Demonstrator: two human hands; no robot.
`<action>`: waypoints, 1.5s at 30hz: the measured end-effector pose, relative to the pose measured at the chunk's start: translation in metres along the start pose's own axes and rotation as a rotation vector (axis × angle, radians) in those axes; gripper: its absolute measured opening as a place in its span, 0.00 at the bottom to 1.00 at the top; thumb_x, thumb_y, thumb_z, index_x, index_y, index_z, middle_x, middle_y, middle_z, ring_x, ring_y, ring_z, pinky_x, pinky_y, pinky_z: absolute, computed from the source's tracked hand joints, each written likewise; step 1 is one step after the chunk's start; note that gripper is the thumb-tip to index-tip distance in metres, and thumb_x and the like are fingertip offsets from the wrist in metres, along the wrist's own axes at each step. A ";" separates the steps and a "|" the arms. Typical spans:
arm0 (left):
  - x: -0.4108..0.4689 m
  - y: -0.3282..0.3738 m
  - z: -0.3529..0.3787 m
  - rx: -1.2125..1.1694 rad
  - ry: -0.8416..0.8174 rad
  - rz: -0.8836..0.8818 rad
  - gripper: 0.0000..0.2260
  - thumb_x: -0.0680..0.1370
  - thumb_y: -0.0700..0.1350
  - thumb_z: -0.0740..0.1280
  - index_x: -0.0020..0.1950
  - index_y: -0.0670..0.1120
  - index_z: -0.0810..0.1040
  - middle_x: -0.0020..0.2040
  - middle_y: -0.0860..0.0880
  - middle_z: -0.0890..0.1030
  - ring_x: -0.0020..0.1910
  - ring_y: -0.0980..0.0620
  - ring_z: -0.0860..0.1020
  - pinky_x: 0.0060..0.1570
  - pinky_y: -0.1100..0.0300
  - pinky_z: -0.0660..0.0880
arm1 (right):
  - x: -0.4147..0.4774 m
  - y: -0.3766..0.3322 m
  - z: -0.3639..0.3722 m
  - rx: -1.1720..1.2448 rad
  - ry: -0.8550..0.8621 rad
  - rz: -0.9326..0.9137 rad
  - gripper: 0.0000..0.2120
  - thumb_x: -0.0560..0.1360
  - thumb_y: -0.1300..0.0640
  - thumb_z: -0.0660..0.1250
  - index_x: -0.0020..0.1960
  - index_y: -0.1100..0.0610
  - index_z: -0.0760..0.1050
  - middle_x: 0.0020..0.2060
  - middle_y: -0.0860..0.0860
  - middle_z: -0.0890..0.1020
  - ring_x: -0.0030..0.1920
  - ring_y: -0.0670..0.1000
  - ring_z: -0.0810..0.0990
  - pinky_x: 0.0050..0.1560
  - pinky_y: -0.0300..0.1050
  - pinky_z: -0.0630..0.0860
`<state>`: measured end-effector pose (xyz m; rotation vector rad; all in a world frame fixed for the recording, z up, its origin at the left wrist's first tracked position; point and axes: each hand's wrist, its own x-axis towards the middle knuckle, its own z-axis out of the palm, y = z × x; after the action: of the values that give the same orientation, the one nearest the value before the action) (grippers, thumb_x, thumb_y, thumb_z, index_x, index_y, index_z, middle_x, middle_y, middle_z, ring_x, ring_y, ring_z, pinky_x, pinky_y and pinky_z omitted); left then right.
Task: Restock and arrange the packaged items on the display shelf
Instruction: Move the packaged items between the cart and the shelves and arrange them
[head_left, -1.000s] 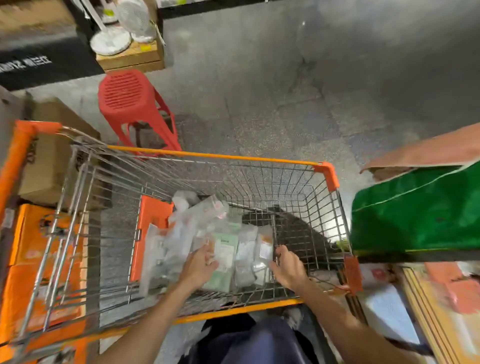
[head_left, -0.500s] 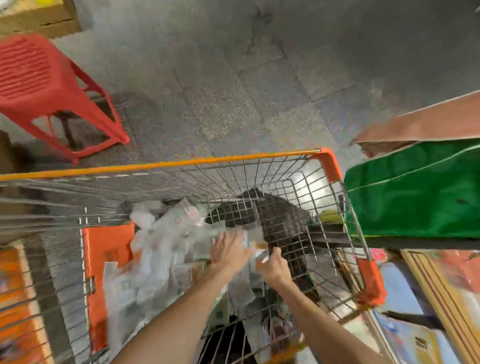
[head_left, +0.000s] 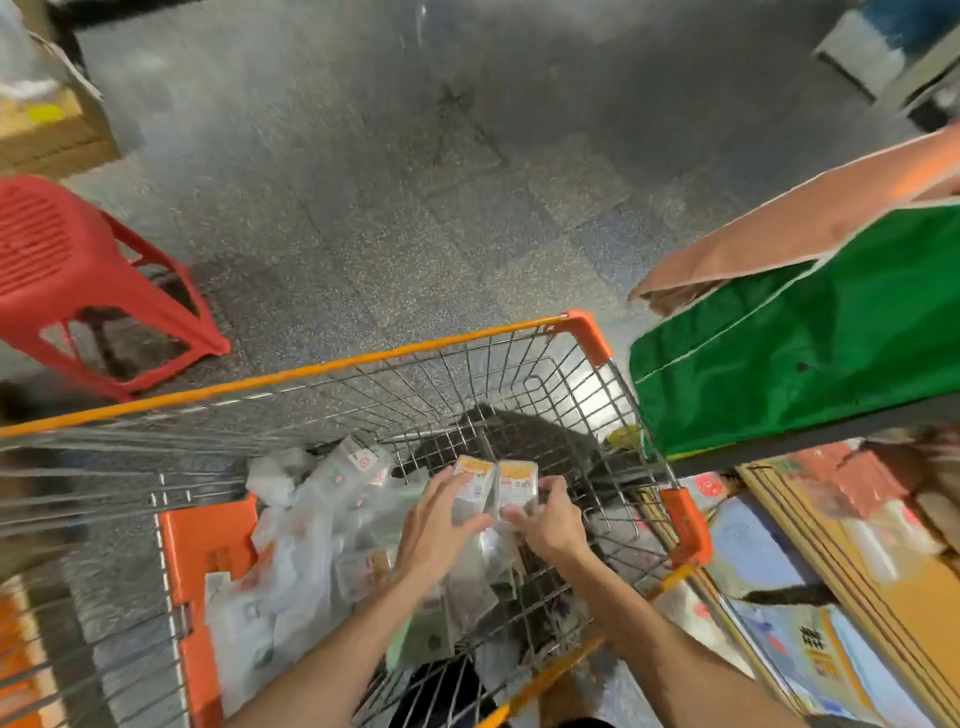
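cart (head_left: 322, 371): wire basket with orange rim, seen from above; orange flap (head_left: 208, 545) folded against the near-left side.

packets (head_left: 291, 545): a loose heap of clear plastic packets lies in the near-left half of the cart, against the flap and running toward the middle. the far-right corner of the basket is bare wire. print on the heap is too blurred to be read.

pair (head_left: 496, 486): two flat packets with orange-yellow headers, held side by side and upright above the middle of the cart, edges touching.

left hand (head_left: 441, 525): fingers curled round the left packet of the pair, thumb across its lower front.

right hand (head_left: 550, 519): closed on the right packet, thumb pressed on its lower front edge, fingers behind.

shelf: not identified with certainty; a green panel (head_left: 795, 343) and boxes (head_left: 779, 597) are seen past the cart's right side.

stool (head_left: 78, 270): red plastic, on the floor beyond the cart's far-left corner, well apart from the hands.

risks, as judged:
- the pair is gripped low; slick film may slide, and one packet may be dropped back into the heap or through to the bare wire.
- the two may be fanned apart if the hands separate unevenly.
- a packet corner or a wrist may be snagged on the right rim when the pair is lifted across.
- neighbouring packets in the heap may be dragged along and spilled.
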<state>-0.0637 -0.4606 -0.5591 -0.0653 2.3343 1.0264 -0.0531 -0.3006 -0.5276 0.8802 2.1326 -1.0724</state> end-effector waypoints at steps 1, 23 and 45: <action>-0.006 0.017 -0.009 -0.006 0.021 0.048 0.31 0.72 0.57 0.72 0.73 0.56 0.66 0.76 0.57 0.58 0.74 0.54 0.60 0.70 0.51 0.60 | -0.010 -0.006 -0.014 0.037 0.028 -0.043 0.23 0.74 0.53 0.71 0.63 0.57 0.65 0.49 0.51 0.81 0.35 0.39 0.76 0.29 0.29 0.70; -0.179 0.509 -0.032 -0.149 0.451 1.471 0.25 0.69 0.61 0.71 0.61 0.52 0.75 0.63 0.51 0.69 0.57 0.53 0.75 0.50 0.53 0.79 | -0.339 0.006 -0.427 0.170 1.171 -0.627 0.18 0.69 0.40 0.71 0.53 0.49 0.76 0.25 0.40 0.74 0.27 0.42 0.71 0.32 0.39 0.68; -0.157 0.727 0.099 0.424 0.016 1.265 0.28 0.69 0.64 0.70 0.63 0.52 0.72 0.63 0.51 0.75 0.59 0.52 0.73 0.59 0.54 0.72 | -0.289 0.090 -0.626 -0.214 1.185 -0.139 0.23 0.77 0.36 0.57 0.35 0.54 0.70 0.46 0.57 0.82 0.43 0.53 0.77 0.43 0.46 0.75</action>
<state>-0.0791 0.0903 -0.0494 1.7221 2.4491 0.9439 0.0630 0.1816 -0.0403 1.4951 3.1920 -0.3088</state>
